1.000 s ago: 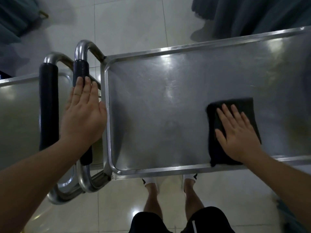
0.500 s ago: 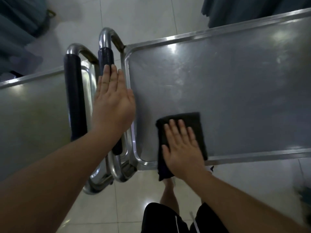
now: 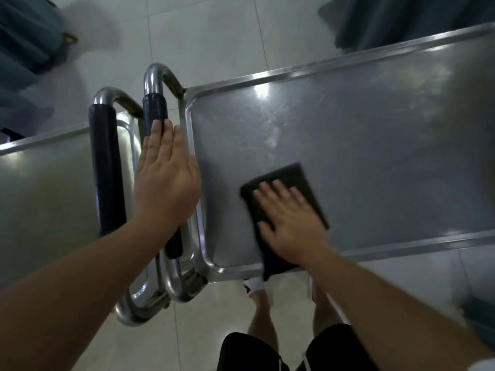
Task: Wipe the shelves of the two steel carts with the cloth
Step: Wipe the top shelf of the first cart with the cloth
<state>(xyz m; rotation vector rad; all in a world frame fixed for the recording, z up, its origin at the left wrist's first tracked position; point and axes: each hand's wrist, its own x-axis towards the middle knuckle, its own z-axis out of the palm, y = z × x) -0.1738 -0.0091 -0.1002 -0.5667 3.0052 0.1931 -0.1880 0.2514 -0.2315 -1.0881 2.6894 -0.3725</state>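
Two steel carts stand side by side with their handles touching. The right cart's top shelf (image 3: pixel 361 145) fills the centre and right. A folded black cloth (image 3: pixel 290 180) lies on it near the front edge, hanging slightly over the rim. My right hand (image 3: pixel 292 223) presses flat on the cloth, fingers spread. My left hand (image 3: pixel 167 178) rests flat, fingers together, on the black-padded handle (image 3: pixel 154 108) of the right cart. The left cart's shelf (image 3: pixel 45 188) shows at the left, behind its own padded handle (image 3: pixel 105 162).
Pale tiled floor (image 3: pixel 203 41) lies beyond and below the carts. Dark blue-grey curtains hang at the top left (image 3: pixel 24 36) and top right (image 3: pixel 388 17). My legs and white shoes (image 3: pixel 255 285) stand just under the right cart's front rim.
My right hand slid the cloth from the shelf's right side to its left front corner, then a little back to the right. My left hand stayed on the handle.
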